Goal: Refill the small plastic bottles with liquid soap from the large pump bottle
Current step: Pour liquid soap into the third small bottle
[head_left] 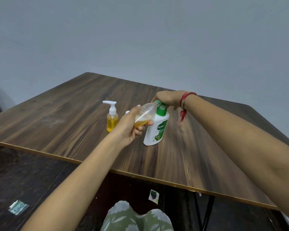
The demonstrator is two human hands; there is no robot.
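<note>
A large white pump bottle [155, 130] with a green pump head stands near the middle of the wooden table [73, 114]. My right hand [167, 98] rests on top of its pump. My left hand [132, 125] grips a small clear bottle [145, 114], tilted with its open neck up against the green pump. Yellow soap fills the lower part of that bottle. A second small bottle [112, 117] with a white pump stands upright to the left, about half full of yellow soap. Something small and white [127, 112] shows just behind my left hand, mostly hidden.
The table's front edge [157, 178] runs diagonally across the view. A grey wall stands behind the table. Below the edge are a dark floor with two scraps of paper [153, 196], a black table leg [205, 212] and my knees in patterned cloth [137, 219].
</note>
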